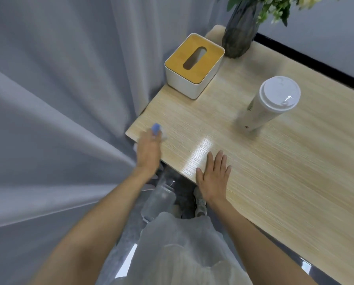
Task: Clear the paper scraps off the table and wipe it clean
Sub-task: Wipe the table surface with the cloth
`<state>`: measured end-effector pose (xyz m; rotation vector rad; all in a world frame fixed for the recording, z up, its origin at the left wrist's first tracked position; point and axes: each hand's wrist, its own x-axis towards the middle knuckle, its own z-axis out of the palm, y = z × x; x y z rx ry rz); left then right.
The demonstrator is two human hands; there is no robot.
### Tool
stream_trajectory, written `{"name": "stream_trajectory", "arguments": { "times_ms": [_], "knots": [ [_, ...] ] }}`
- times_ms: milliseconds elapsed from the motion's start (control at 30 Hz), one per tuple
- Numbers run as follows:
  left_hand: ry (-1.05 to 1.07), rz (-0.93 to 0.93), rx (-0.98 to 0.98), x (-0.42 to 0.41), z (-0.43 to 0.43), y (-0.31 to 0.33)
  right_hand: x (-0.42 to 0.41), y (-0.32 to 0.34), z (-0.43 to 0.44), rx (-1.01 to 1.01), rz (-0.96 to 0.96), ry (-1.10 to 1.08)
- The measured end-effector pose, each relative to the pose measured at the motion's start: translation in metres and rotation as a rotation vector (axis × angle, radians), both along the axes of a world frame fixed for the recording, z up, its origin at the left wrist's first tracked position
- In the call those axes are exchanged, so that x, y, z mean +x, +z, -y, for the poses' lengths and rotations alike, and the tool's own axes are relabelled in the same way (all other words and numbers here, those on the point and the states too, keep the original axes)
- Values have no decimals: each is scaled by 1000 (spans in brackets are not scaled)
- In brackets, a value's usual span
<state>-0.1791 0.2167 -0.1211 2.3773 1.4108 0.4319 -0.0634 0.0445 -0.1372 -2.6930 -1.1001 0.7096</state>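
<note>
Holding, left hand [149,151]: at 9 o'clock in the view, over the bench's near-left corner. The fingers seem curled round a blue thing [156,128] that sticks out past them toward 12 o'clock, though blur hides the grip itself.
Scrap: one small white scrap [164,137] sits at 3 o'clock of that hand's fingers, by the bench's left end. It is too blurred to tell its long axis, which way it points, or whether the fingers touch it.
Right hand [213,177]: at 5 o'clock, palm down on the bench at its near edge. The fingers are straight, slightly spread, pointing to 12 o'clock and holding nothing.
Bench [274,171]: one, of pale wood, with its long axis running from 10 to 4 o'clock.
Box: one white tissue box [194,64] with a wooden lid at 12 o'clock. Its slot runs from 1 to 7 o'clock.
Vase: one dark vase [239,36] at 1 o'clock, just beside the box.
Cup: one tall white lidded cup [268,103] at 2 o'clock, standing on its base, well apart from both hands.
</note>
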Motion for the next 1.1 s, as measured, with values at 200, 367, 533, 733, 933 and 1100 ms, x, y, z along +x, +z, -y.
{"name": "stream_trajectory", "arguments": {
  "times_ms": [200,367,533,733,933,1100],
  "knots": [
    [-331,-162,-69,-15,-52,-12,7,6,4,12,-7,28],
    [-11,-117,-20,28,-35,-8,21,10,0,35,20,24],
    [-984,-134,233,47,5,-14,34,11,-12,61,-12,-92],
    [-95,-156,136,69,-64,-15,51,2,8,60,23,-108],
    [-549,-159,97,124,37,-18,54,1,8,103,69,-100],
    [-712,-246,253,91,-36,-11,61,4,12,127,53,-57]
  ]
}}
